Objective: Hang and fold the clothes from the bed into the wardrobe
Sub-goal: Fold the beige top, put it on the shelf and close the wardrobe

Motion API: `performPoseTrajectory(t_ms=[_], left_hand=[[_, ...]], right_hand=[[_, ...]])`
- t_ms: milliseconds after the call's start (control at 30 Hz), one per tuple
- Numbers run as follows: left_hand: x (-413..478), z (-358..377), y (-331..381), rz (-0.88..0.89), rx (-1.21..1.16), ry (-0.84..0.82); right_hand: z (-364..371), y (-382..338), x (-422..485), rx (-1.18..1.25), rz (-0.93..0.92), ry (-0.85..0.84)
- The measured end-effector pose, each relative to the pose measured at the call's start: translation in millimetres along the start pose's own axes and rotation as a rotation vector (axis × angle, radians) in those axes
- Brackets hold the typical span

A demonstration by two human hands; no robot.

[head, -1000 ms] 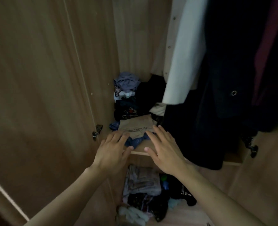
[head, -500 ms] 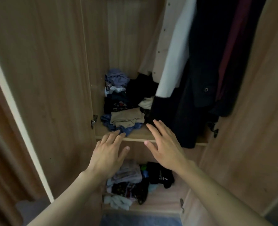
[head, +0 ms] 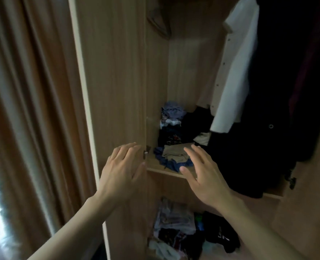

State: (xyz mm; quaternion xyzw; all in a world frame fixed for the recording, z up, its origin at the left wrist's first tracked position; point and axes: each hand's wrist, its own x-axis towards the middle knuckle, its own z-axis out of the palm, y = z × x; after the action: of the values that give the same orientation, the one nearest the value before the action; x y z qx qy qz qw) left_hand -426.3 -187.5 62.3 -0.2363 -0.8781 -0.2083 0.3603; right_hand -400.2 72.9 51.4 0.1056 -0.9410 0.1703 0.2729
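Left hand (head: 121,171) and right hand (head: 204,173): both empty, fingers straight and spread, palms toward the wardrobe, hovering apart in front of the shelf (head: 166,170). Beige garment (head: 176,153) lies folded flat on a blue garment (head: 174,164) at the shelf front, probably stacked there for easy reach. White shirt (head: 236,72) and dark coat (head: 268,109) hang to the right. Bed not in view.

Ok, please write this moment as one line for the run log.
left hand: open, empty | right hand: open, empty | beige folded garment: lies on blue clothes, on shelf | white shirt: hanging
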Motion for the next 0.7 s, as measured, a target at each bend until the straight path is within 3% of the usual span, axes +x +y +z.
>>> performPoseTrajectory(t_ms=[200,367,700], left_hand=[[-9.9,-41.7,-32.2,-0.075,0.116,0.092],[10.5,-61.5,-55.7,-0.203,0.067,0.292],[38.6,-51.4,-105.9,-0.253,-0.002,0.155]], right_hand=[[10.2,-32.4,-2.8,0.172,-0.065,0.009],[14.7,-42.9,-5.7,0.209,-0.098,-0.089],[24.5,-90.2,50.2,0.186,-0.114,-0.069]])
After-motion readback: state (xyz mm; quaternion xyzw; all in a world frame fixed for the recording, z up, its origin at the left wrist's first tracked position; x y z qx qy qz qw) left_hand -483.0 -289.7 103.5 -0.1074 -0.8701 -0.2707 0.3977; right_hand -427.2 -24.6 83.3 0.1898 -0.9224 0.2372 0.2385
